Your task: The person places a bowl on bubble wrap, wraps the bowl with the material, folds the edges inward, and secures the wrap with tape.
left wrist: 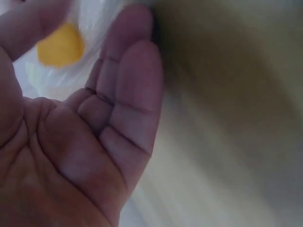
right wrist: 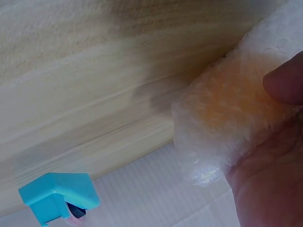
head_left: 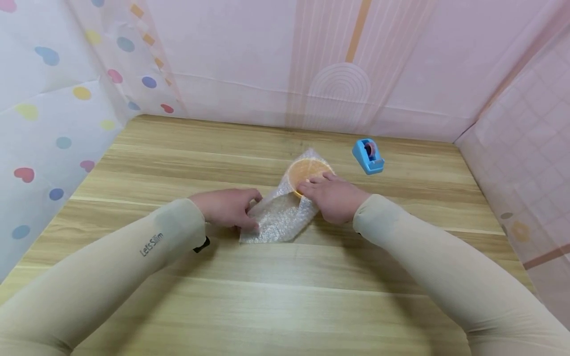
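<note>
A round orange bowl-like thing (head_left: 305, 172) lies in a sheet of bubble wrap (head_left: 278, 217), in the middle of the table. Over its near right side rests my right hand (head_left: 336, 198), the fingers across the top. In the right wrist view its thumb (right wrist: 286, 82) lies against the wrapped orange side. My left hand (head_left: 227, 207) is at the wrap's left edge, with thumb and fingers spread apart. From the left wrist, the palm and gently bent fingers (left wrist: 135, 90) show beside the wrap, with a yellow-orange patch (left wrist: 60, 46) behind. What the fingertips touch underneath is hidden.
A blue tape dispenser (head_left: 368, 155) with a reddish roll stands behind and to the right of the wrap. The wood-grain table (head_left: 276, 296) is bordered by patterned sheets (head_left: 231, 54) at the back and both sides.
</note>
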`<state>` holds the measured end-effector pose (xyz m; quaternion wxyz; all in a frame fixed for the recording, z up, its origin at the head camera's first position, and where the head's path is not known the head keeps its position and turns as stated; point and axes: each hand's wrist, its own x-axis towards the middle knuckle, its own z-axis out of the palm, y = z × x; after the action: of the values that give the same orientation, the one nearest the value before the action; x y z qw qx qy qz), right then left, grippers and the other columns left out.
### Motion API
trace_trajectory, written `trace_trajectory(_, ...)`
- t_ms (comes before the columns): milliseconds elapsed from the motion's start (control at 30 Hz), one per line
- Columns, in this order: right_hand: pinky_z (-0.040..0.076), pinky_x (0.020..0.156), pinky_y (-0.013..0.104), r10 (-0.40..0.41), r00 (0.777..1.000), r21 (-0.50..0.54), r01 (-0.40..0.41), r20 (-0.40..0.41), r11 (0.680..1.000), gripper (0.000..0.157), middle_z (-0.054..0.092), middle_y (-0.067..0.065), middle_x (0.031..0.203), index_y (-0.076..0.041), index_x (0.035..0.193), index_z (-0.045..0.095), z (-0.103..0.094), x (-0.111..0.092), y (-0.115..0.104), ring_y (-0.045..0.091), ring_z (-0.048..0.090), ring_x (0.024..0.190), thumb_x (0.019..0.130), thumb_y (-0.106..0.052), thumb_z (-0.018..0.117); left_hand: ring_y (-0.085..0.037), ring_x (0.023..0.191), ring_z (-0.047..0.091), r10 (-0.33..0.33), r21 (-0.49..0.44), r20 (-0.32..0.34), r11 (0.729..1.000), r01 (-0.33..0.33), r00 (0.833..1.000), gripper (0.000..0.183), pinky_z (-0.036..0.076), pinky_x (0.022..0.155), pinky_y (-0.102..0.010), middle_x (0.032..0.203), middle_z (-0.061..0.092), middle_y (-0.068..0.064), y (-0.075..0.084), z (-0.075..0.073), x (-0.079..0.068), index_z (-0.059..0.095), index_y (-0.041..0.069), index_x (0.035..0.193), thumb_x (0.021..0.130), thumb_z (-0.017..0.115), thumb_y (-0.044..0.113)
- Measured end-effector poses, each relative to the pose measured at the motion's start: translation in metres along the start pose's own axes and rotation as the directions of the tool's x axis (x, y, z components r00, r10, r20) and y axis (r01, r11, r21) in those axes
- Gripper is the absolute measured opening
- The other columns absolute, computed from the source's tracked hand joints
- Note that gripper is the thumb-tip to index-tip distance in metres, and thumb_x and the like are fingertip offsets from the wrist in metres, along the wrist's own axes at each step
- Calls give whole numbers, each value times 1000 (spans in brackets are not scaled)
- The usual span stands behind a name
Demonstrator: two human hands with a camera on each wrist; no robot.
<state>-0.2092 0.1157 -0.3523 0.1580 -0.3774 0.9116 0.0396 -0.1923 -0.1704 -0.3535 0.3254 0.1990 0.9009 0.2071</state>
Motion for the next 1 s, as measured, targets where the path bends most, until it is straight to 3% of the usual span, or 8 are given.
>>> trace_trajectory(67,11,136,51,10,1000,10,-10,12,1000,75,28,2,175,-17,169,24,-1,0,-1,28,27,162,100,-1,49,-18,82,68,8,-60,16,998,-7,1000,52,59,74,-32,102,68,-8,-2,4,0,52,6,134,93,79,23)
trace_trajectory(167,11,136,51,26,999,26,-27,30,999,74,27,1,175,-18,170,23,-3,1,-2,28,27,162,102,-2,48,-19,79,70,16,-144,16,989,-13,1000,48,62,70,-31,102,68,-11,-3,7,-1,51,5,132,93,76,15)
trace_trajectory(367,14,136,52,34,998,19,-35,50,999,73,31,4,173,-17,170,23,-7,4,-3,29,31,161,103,-2,49,-18,78,67,71,-192,-51,978,-80,996,77,59,71,-31,94,69,-9,0,5,-5,31,10,158,93,71,16)
trace_trajectory(600,18,135,54,26,998,2,-26,53,1000,74,40,6,170,-17,168,27,-8,9,-3,31,37,158,100,-1,53,-16,76,60,161,-168,-156,968,-186,975,86,54,71,-32,90,69,-3,12,-2,-7,19,11,167,98,69,20)
trace_trajectory(767,20,134,55,28,998,-9,-27,57,1000,74,45,7,166,-17,167,29,-9,11,-4,31,40,156,99,-2,56,-17,80,57,217,-179,-245,948,-264,945,68,52,73,-33,95,68,-3,20,-6,-7,33,13,161,101,64,18)
trace_trajectory(933,20,134,55,39,997,-12,-38,70,999,75,45,8,166,-17,168,28,-10,12,-4,32,40,156,100,-2,56,-19,86,59,256,-192,-334,924,-331,907,34,54,79,-34,97,66,-3,28,-6,-1,61,15,140,106,61,16)
trace_trajectory(1000,19,134,55,45,996,-10,-45,76,999,76,44,8,167,-17,168,27,-10,12,-5,31,39,156,100,-2,55,-19,93,61,253,-202,-357,919,-338,899,26,55,84,-35,104,69,-2,30,-6,2,67,14,132,107,61,19)
